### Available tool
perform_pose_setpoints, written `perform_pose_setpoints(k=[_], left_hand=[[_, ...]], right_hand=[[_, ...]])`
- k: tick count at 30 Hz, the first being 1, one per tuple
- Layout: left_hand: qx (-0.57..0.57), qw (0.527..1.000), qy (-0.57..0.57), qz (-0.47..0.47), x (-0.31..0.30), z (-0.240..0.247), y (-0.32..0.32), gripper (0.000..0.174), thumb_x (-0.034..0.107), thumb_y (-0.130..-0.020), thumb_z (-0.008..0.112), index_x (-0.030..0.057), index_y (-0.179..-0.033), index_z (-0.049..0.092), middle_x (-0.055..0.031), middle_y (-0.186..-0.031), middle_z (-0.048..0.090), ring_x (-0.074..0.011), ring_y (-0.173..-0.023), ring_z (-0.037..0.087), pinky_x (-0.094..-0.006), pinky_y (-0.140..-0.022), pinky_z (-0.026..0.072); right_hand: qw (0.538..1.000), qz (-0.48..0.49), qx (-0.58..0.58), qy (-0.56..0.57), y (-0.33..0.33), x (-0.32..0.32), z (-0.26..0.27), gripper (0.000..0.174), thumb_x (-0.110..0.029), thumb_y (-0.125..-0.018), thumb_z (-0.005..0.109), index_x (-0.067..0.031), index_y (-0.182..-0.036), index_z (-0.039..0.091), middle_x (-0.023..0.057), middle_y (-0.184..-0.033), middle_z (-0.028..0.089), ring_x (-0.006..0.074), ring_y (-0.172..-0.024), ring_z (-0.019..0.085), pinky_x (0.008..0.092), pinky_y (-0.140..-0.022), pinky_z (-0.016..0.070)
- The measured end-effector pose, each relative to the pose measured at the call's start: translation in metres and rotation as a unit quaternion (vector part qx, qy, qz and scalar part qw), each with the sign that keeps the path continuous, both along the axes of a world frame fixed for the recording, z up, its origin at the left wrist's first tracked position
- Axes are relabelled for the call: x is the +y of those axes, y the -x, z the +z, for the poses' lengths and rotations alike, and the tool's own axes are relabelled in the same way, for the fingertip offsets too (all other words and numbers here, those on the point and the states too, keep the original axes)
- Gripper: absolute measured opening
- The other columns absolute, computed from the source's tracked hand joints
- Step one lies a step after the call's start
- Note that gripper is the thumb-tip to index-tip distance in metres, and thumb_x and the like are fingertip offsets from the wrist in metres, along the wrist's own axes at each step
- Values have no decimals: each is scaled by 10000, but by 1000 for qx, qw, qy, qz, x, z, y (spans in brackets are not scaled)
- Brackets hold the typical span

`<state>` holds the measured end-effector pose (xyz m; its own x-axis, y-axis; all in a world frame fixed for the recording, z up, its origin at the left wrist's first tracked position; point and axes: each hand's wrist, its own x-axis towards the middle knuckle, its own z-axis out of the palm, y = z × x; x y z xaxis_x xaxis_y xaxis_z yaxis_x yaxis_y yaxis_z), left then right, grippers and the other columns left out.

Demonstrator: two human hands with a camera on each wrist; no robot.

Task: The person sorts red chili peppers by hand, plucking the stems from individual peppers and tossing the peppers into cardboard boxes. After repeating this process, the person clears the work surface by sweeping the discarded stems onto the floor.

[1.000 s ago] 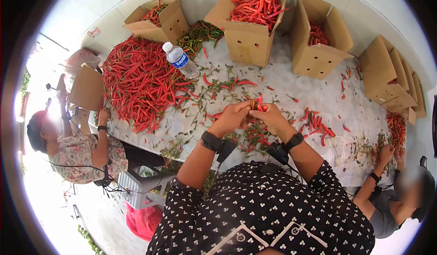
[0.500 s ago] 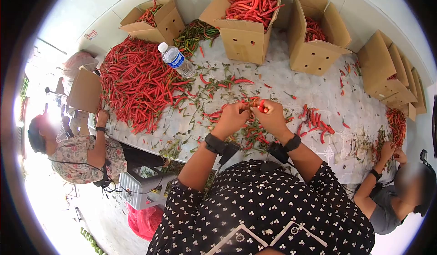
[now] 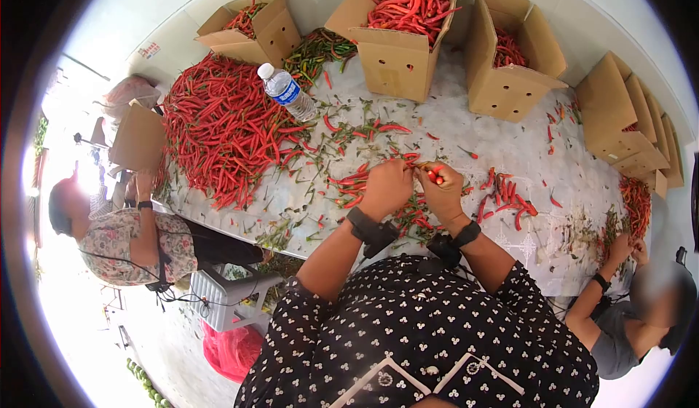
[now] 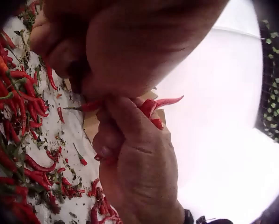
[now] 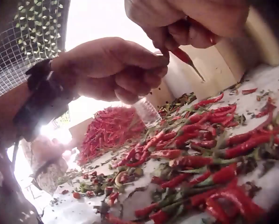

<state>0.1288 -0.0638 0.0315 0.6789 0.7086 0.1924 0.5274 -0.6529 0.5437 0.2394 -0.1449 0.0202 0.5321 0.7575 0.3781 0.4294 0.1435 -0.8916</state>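
Observation:
Over the middle of the table, my two hands meet fingertip to fingertip. The right hand (image 3: 444, 197) grips several red chili peppers (image 3: 435, 176) in its curled fingers; their ends stick out past the thumb in the left wrist view. My left hand (image 3: 389, 189) has its back turned up, thumb and forefinger pinched at the end of a chili pepper close to the right fingers. In the right wrist view a red chili pepper with a green stem (image 5: 184, 57) slants down below the right hand. Loose chili peppers (image 3: 349, 181) and stem scraps lie under both hands.
A big heap of red chilies (image 3: 218, 131) and a water bottle (image 3: 286, 91) are at left. Cardboard boxes (image 3: 393, 66) line the back, some holding chilies. A small group of chilies (image 3: 506, 198) lies right. One person (image 3: 135, 237) works at each end.
My left hand has rolled over so its back faces up and has shifted slightly right. The right hand has turned, showing more red chili ends. The person at left has moved a hand toward the box.

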Motion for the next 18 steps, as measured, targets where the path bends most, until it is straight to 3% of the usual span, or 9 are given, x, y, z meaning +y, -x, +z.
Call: perform_pose_setpoints(k=[3, 4, 5, 6, 7, 8, 13, 16, 18], left_hand=[[-36, 996, 82, -26, 13, -25, 2, 170, 140, -801, 494, -5, -738, 556, -150, -642, 580, -269, -566, 579, -384, -522, 460], [-98, 951, 293, 33, 12, -23, 10, 195, 161, -819, 499, 1, -723, 557, -103, -626, 569, -201, -545, 560, -345, -493, 451], [-152, 856, 487, 86, 14, -21, 15, 224, 181, -838, 505, 6, -709, 557, -57, -611, 559, -134, -524, 541, -307, -464, 442], [-136, 881, 447, 75, 16, -17, 19, 196, 184, -851, 522, 14, -760, 560, 2, -608, 517, -57, -528, 487, -236, -434, 406], [-134, 881, 449, 71, 13, -14, 20, 196, 184, -851, 522, 14, -760, 560, 2, -608, 517, -57, -528, 487, -236, -434, 406], [-172, 860, 475, 68, 11, -11, 21, 153, 145, -853, 512, 14, -781, 545, 11, -605, 498, -53, -530, 460, -229, -448, 371], [-255, 826, 502, 25, 0, 7, 15, 114, 89, -853, 507, -4, -914, 527, 15, -652, 509, -50, -544, 450, -214, -474, 361], [-244, 854, 459, -25, -4, 8, 15, 135, 94, -829, 522, -24, -887, 553, -20, -638, 564, -76, -540, 508, -237, -502, 423], [-146, 904, 401, -33, -6, 16, 17, 153, 117, -814, 539, -32, -832, 571, -34, -633, 567, -89, -538, 511, -252, -530, 427]], right_hand=[[999, -1, 12, -44, -1, 2, 11, 38, -33, -760, 630, -3, -768, 608, 51, -657, 585, 108, -549, 502, 237, -515, 399], [997, 7, -4, -74, -3, 2, 19, 66, -45, -796, 610, 5, -758, 589, 22, -645, 571, 84, -531, 478, 210, -485, 373], [997, 2, -5, -75, -10, 3, 28, 66, -45, -796, 610, 5, -758, 589, 22, -645, 571, 84, -531, 478, 210, -485, 373], [976, 52, 212, -18, -19, 3, 37, 61, -61, -794, 613, -12, -767, 590, 5, -626, 546, 69, -510, 443, 209, -461, 340], [901, 101, 419, 38, -26, 4, 41, 57, -77, -792, 615, -29, -775, 591, -11, -607, 520, 55, -490, 409, 208, -437, 307], [873, 138, 467, 20, -29, 6, 39, 68, -100, -815, 597, -37, -810, 574, -41, -611, 482, 28, -466, 349, 182, -420, 235], [814, 148, 556, 85, -25, 8, 26, 63, -90, -814, 597, -32, -828, 577, -21, -623, 501, 34, -465, 364, 184, -414, 245], [805, 164, 563, 87, -25, 6, 22, 59, -85, -814, 596, -30, -828, 578, -14, -628, 507, 38, -468, 370, 189, -414, 251], [804, 163, 564, 89, -25, 5, 24, 59, -83, -815, 594, -28, -827, 577, -11, -628, 509, 41, -469, 373, 191, -416, 256]])
